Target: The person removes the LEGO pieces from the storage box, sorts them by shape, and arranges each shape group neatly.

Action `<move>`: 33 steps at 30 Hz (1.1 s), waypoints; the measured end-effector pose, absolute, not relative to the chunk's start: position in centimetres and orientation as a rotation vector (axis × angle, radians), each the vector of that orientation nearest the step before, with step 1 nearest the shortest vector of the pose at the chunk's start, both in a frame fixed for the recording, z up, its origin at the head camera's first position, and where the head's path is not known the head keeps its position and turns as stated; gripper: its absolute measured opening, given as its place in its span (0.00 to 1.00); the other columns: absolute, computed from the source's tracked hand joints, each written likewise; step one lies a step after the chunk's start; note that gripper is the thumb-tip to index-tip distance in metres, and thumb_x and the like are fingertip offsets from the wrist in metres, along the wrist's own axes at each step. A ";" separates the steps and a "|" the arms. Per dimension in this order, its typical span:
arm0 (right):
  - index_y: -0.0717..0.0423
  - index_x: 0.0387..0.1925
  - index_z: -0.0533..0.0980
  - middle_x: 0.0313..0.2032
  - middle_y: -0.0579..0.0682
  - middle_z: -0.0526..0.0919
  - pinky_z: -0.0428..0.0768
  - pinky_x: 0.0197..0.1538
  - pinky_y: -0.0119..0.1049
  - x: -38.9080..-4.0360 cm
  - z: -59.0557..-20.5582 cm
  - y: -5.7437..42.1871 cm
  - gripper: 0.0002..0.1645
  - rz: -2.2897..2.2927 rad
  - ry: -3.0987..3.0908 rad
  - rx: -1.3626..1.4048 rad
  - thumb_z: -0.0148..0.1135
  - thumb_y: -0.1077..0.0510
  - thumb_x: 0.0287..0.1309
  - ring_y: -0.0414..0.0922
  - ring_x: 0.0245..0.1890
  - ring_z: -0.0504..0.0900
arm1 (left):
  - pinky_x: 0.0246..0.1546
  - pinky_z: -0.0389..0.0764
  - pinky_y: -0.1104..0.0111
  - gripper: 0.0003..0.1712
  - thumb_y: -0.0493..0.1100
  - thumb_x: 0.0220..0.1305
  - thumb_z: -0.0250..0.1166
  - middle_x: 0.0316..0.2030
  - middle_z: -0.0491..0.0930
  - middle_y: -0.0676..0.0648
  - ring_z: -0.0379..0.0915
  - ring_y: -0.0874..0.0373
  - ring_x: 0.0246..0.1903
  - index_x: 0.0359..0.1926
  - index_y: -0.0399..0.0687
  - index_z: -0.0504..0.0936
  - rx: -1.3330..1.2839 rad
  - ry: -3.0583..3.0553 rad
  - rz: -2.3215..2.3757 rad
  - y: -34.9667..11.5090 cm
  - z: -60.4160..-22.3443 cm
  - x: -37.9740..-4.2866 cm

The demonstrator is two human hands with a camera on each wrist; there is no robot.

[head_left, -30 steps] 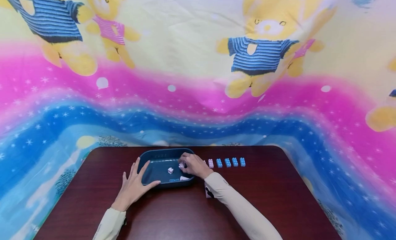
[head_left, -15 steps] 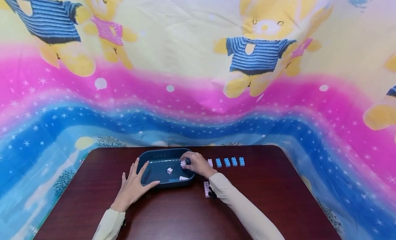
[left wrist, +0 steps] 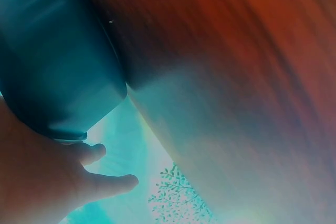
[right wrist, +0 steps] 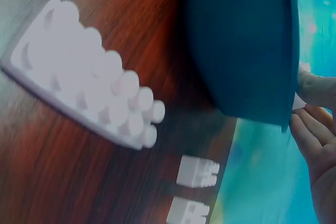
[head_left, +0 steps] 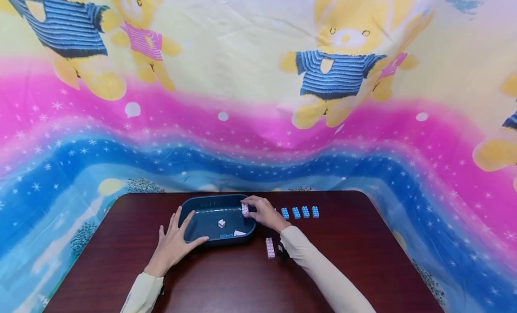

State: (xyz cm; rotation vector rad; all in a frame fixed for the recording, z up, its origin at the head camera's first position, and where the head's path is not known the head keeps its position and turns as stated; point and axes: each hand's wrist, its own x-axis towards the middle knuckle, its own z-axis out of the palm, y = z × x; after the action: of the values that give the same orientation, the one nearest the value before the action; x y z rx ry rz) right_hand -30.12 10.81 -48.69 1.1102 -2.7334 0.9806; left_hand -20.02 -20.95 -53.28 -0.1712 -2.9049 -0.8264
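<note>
My left hand (head_left: 174, 243) lies spread along the left side of a dark teal tray (head_left: 202, 221), fingers straight, thumb on the front rim. At the tray's right rim my right hand (head_left: 266, 215) pinches a pale pink toy brick (head_left: 244, 208) between thumb and fingers. In the right wrist view the tray wall (right wrist: 241, 45) hides most of that brick. Inside the tray are a small pink brick (head_left: 221, 223), a whitish piece (head_left: 239, 233) and blue pieces (head_left: 226, 236) near the front wall. The left wrist view shows the left hand (left wrist: 47, 177) against the tray's outside (left wrist: 58, 61).
A row of blue bricks (head_left: 296, 212) stands on the brown table (head_left: 226, 277), right of the right hand. Two pink bricks (right wrist: 197, 171) appear in the right wrist view. A long pink brick (head_left: 270, 248) lies before the right forearm. A printed curtain (head_left: 258, 124) hangs behind.
My right hand has lifted the pink brick from inside the tray and moved it right to the rim. The long pink brick has come fully into sight. The left hand stays still.
</note>
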 end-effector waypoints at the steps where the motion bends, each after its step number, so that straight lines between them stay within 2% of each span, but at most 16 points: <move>1: 0.65 0.65 0.80 0.61 0.62 0.82 0.83 0.60 0.49 -30.1 -48.7 11.0 0.26 1.001 -2.727 1.101 0.71 0.68 0.66 0.57 0.64 0.81 | 0.69 0.37 0.22 0.62 0.77 0.61 0.67 0.84 0.36 0.34 0.38 0.27 0.80 0.85 0.51 0.57 -0.173 -2.904 -0.829 -20.9 -53.3 -20.0; 4: 0.64 0.65 0.80 0.62 0.61 0.82 0.85 0.56 0.47 -30.2 -48.7 11.7 0.27 1.028 -2.715 1.082 0.71 0.68 0.66 0.56 0.61 0.82 | 0.69 0.37 0.21 0.62 0.77 0.61 0.67 0.84 0.36 0.34 0.38 0.27 0.80 0.85 0.50 0.57 -0.173 -2.904 -0.836 -20.9 -53.2 -19.9; 6: 0.64 0.66 0.80 0.62 0.61 0.81 0.87 0.45 0.43 -30.3 -48.8 12.2 0.27 1.064 -2.711 1.080 0.71 0.68 0.66 0.54 0.47 0.87 | 0.69 0.37 0.21 0.63 0.77 0.61 0.67 0.84 0.36 0.34 0.38 0.28 0.80 0.85 0.50 0.57 -0.168 -2.907 -0.838 -20.9 -53.2 -19.9; 8: 0.66 0.66 0.79 0.62 0.61 0.81 0.86 0.34 0.41 -30.4 -48.9 12.6 0.27 1.140 -2.713 1.071 0.70 0.68 0.66 0.55 0.34 0.87 | 0.69 0.37 0.21 0.63 0.78 0.61 0.67 0.84 0.36 0.34 0.38 0.28 0.80 0.85 0.50 0.57 -0.163 -2.912 -0.836 -20.9 -53.2 -19.8; 10: 0.66 0.65 0.79 0.62 0.61 0.81 0.85 0.32 0.41 -30.5 -49.0 13.0 0.27 1.197 -2.706 1.046 0.71 0.68 0.66 0.54 0.32 0.86 | 0.69 0.37 0.21 0.63 0.78 0.61 0.67 0.84 0.36 0.34 0.38 0.28 0.80 0.85 0.50 0.57 -0.159 -2.916 -0.836 -20.9 -53.2 -19.8; 11: 0.67 0.65 0.79 0.62 0.62 0.81 0.86 0.34 0.42 -30.6 -49.1 13.3 0.27 1.226 -2.700 1.027 0.71 0.68 0.65 0.55 0.33 0.87 | 0.69 0.37 0.22 0.63 0.78 0.61 0.67 0.84 0.36 0.34 0.38 0.28 0.80 0.85 0.50 0.57 -0.160 -2.917 -0.835 -20.9 -53.2 -19.8; 13: 0.67 0.64 0.80 0.61 0.62 0.82 0.88 0.44 0.45 -30.8 -49.2 13.9 0.27 1.259 -2.683 0.985 0.72 0.70 0.64 0.57 0.47 0.88 | 0.69 0.37 0.22 0.63 0.78 0.61 0.67 0.84 0.36 0.34 0.38 0.27 0.80 0.85 0.50 0.57 -0.163 -2.917 -0.838 -20.9 -53.2 -19.8; 15: 0.68 0.63 0.81 0.60 0.63 0.82 0.85 0.56 0.50 -31.1 -49.4 14.6 0.27 1.265 -2.657 0.956 0.72 0.72 0.61 0.59 0.60 0.84 | 0.69 0.37 0.21 0.63 0.78 0.61 0.67 0.84 0.36 0.34 0.38 0.28 0.80 0.85 0.50 0.57 -0.168 -2.914 -0.839 -20.9 -53.3 -19.8; 19: 0.69 0.62 0.81 0.59 0.65 0.82 0.81 0.62 0.53 -31.6 -49.9 16.4 0.28 1.309 -2.635 0.920 0.72 0.75 0.59 0.63 0.62 0.82 | 0.69 0.37 0.21 0.63 0.77 0.61 0.68 0.84 0.36 0.34 0.38 0.27 0.80 0.85 0.50 0.56 -0.176 -2.911 -0.837 -20.9 -53.3 -19.9; 25: 0.70 0.63 0.79 0.62 0.67 0.80 0.78 0.65 0.56 -32.3 -51.0 19.3 0.27 1.393 -2.680 0.865 0.70 0.75 0.61 0.67 0.66 0.77 | 0.69 0.37 0.21 0.63 0.77 0.61 0.68 0.84 0.35 0.34 0.38 0.27 0.80 0.85 0.50 0.56 -0.181 -2.911 -0.837 -21.0 -53.4 -20.0; 30: 0.72 0.62 0.79 0.61 0.67 0.81 0.80 0.64 0.53 -32.6 -51.2 21.9 0.27 1.354 -2.711 0.835 0.72 0.74 0.61 0.68 0.65 0.78 | 0.69 0.37 0.21 0.63 0.77 0.61 0.68 0.84 0.35 0.34 0.37 0.27 0.80 0.85 0.50 0.56 -0.181 -2.913 -0.844 -20.9 -53.3 -20.0; 33: 0.72 0.63 0.79 0.61 0.66 0.80 0.82 0.61 0.55 -32.6 -51.3 23.4 0.28 1.373 -2.745 0.757 0.72 0.74 0.61 0.68 0.66 0.77 | 0.68 0.37 0.21 0.63 0.77 0.61 0.68 0.84 0.35 0.35 0.37 0.28 0.80 0.85 0.49 0.56 -0.185 -2.911 -0.843 -20.9 -53.2 -20.0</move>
State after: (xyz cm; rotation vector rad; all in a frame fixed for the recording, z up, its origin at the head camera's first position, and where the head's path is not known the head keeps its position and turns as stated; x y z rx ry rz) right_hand -32.59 23.41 -51.27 0.7570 -2.7448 1.3730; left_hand -20.00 -20.86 -53.23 -0.1848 -2.9110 -0.8426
